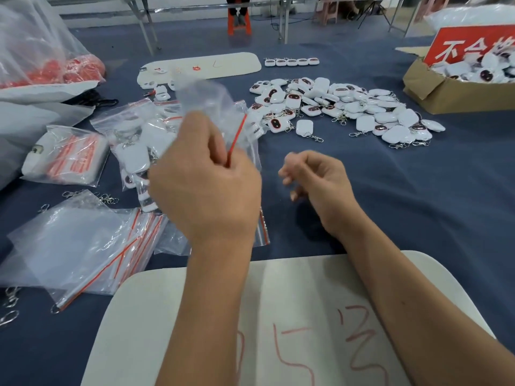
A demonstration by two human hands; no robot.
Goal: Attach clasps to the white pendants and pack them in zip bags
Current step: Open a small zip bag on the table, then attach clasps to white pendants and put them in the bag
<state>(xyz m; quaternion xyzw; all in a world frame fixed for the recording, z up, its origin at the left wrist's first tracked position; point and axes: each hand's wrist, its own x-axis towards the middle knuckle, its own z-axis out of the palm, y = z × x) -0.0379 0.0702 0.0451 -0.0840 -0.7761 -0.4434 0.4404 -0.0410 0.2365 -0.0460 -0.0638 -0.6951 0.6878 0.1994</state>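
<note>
Far left of our gripping hand we see a big clear sack (33, 43) holding red items, and below it a pack of empty zip bags (69, 157). Nearer us, loose zip bags (83, 252) lie fanned on the blue table (418, 204), with metal clasps (9, 299) scattered at their edge. Just left of and behind the grip sit bagged pendants (133, 154).

Our left hand (206, 185) is raised, fingers curled and pinching 1 zip bag (211, 107) at its red seal strip; the bag is blurred and stands up above the fist. Whether a pendant is inside, we cannot tell.

Just right of the grip, our right hand (315, 179) hovers with fingers loosely curled, holding nothing. Beyond it and to the right lies the heap of white pendants (348, 107), many with clasps attached. Furthest right stands a cardboard box (446, 93) with more pendants and a red sign (473, 43). Under our forearms lies a white board (292, 316) with red marks.
</note>
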